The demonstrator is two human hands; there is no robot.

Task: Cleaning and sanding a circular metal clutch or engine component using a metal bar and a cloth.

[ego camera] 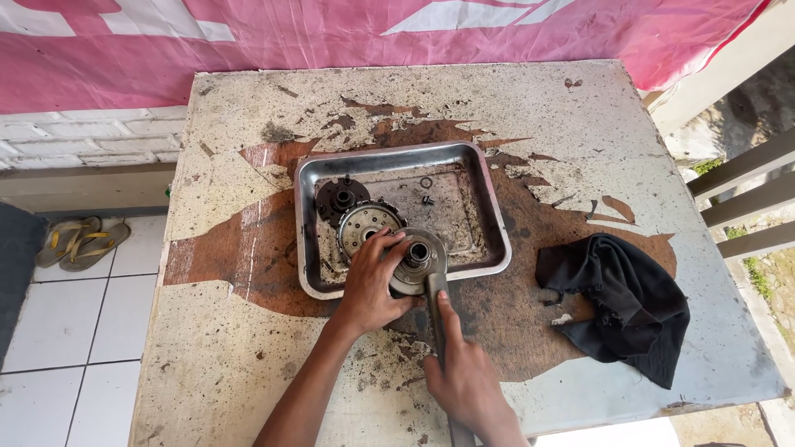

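Note:
My left hand [371, 281] grips a round grey metal hub part [418, 258] at the near edge of a steel tray [493, 217]. My right hand [465, 377] holds the long handle of a wrench [436, 308], whose head sits on the nut at the centre of the hub. Inside the tray, just behind my left hand, lies a toothed round clutch part [362, 222]. A dark disc [341, 199] lies further back, and two small loose bits [426, 190] rest near the tray's middle.
The tray sits on a worn, stained white table [248, 348]. A black rag [621, 302] lies to the right. A pink banner [331, 41] hangs behind. Yellow-strapped sandals [79, 242] lie on the tiled floor at left. Wooden rails [749, 194] stand at right.

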